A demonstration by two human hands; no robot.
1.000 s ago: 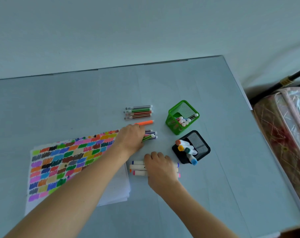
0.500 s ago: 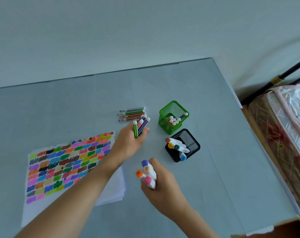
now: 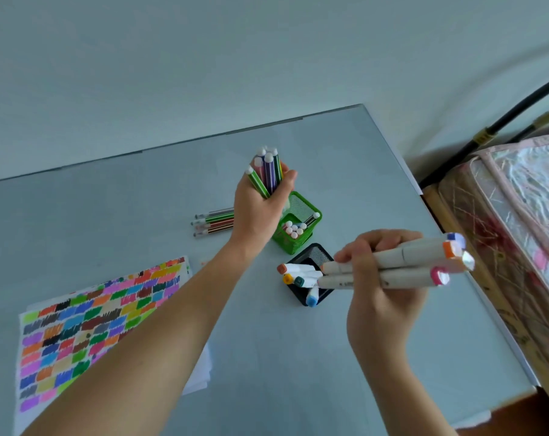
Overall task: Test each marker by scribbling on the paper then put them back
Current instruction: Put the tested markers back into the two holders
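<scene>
My left hand [image 3: 260,202] grips a bundle of thin striped markers [image 3: 266,171] upright, just above the green mesh cup [image 3: 301,228], which holds several thin markers with white ends. My right hand [image 3: 380,278] grips several thick white markers [image 3: 399,265] held roughly level, their near ends over the black mesh cup [image 3: 311,256], where several thick markers stand. A few more thin markers [image 3: 215,221] lie on the table left of the green cup. The paper [image 3: 87,319], covered in coloured scribbles, lies at the left under my left forearm.
The grey table [image 3: 141,196] ends at a wall behind and at an edge on the right. Beyond that edge stands a bed with a plastic-covered mattress [image 3: 512,234] and a black metal rail [image 3: 499,124].
Both hands picked bundles of markers off the table and lifted them, the left up over the green cup, the right up and to the right by the black cup.
</scene>
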